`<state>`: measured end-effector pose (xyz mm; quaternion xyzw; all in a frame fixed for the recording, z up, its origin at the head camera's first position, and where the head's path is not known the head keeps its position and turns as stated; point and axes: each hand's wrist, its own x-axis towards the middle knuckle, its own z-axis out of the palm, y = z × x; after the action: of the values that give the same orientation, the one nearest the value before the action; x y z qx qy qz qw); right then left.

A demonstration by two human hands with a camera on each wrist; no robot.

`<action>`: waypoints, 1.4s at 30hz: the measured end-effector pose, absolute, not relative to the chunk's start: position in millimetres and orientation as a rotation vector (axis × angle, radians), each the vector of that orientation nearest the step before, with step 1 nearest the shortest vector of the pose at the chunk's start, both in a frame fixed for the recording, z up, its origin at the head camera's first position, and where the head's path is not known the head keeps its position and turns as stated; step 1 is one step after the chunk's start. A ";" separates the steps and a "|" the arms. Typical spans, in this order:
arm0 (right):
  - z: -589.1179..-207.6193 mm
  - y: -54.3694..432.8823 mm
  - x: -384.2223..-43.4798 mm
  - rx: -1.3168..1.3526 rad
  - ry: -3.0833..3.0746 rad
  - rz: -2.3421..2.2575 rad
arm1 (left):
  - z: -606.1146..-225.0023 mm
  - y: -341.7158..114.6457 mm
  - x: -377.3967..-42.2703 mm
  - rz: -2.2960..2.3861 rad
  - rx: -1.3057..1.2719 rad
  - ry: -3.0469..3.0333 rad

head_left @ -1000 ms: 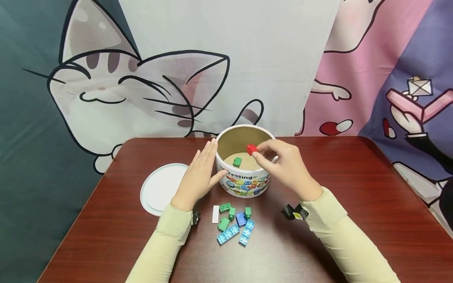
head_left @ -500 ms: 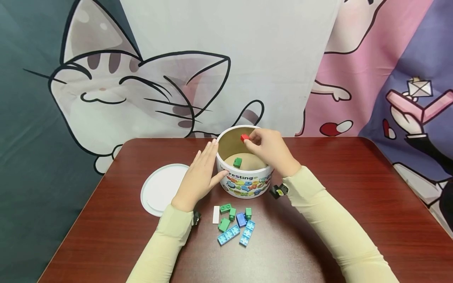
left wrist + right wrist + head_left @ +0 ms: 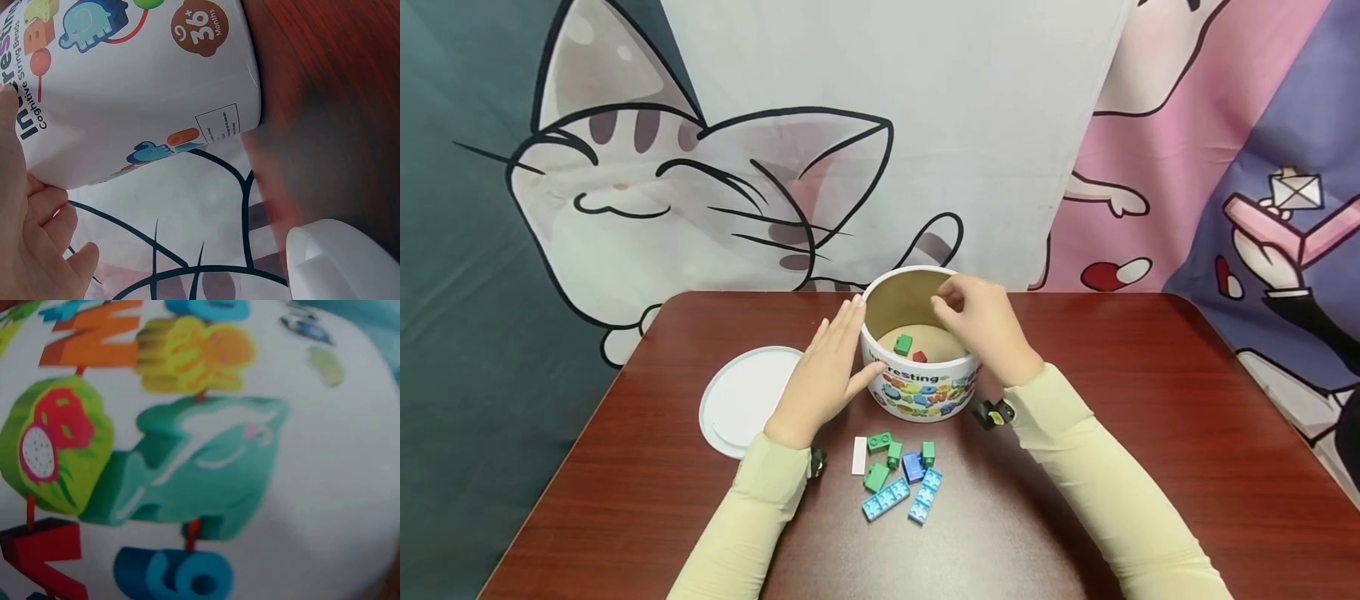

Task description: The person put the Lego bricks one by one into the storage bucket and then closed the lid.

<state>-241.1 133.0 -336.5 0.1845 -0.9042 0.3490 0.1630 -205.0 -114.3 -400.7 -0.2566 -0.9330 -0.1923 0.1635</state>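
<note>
A round white bucket [image 3: 921,392] with colourful toy prints stands upright on the table. My left hand [image 3: 820,367] rests against its left side with straight fingers, the thumb near the front of the rim; the left wrist view shows that hand [image 3: 50,231] at the printed wall [image 3: 144,94]. Over the bucket's right rim is my right hand [image 3: 981,321], fingers loosely bent above the opening and nothing seen between them. Inside, on the floor, lie a green brick [image 3: 903,344] and a red brick [image 3: 920,357], partly hidden by the front rim. The right wrist view is filled by the printed wall [image 3: 206,462].
In front of the bucket lie several green bricks [image 3: 876,477], a blue brick [image 3: 913,467], light blue bricks [image 3: 886,499] and a white flat piece [image 3: 859,456]. A white round lid [image 3: 745,404] lies on the dark red table [image 3: 1112,358], left of the bucket. A cartoon cloth hangs behind.
My right hand moved left over the bucket and let go of the red brick, which now lies on the bucket's floor. My left hand stayed at the bucket's side.
</note>
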 end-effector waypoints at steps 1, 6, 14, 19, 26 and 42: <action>-335.8 134.2 -238.3 0.532 -2.569 1.000 | -400.7 -114.4 -204.8 -0.550 -0.732 -2.662; -330.2 139.4 -220.3 0.588 -2.504 1.013 | -400.8 -115.0 -204.7 -0.548 -0.731 -2.663; -322.6 148.4 -176.4 0.720 -2.409 1.055 | -398.6 -114.3 -205.8 -0.543 -0.741 -2.647; -323.6 156.4 -154.6 0.792 -2.453 1.048 | -396.4 -114.0 -206.1 -0.550 -0.743 -2.647; -342.6 160.6 -134.9 0.908 -2.573 1.005 | -397.8 -113.8 -206.4 -0.541 -0.739 -2.662; -382.6 151.9 -106.6 1.036 -2.928 0.657 | -398.9 -113.8 -205.0 -0.551 -0.732 -2.664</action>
<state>-106.6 151.9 -382.6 0.3265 -0.9221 0.2069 -0.0163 -205.0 -113.8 -398.9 -0.2566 -0.9332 -0.1931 0.1613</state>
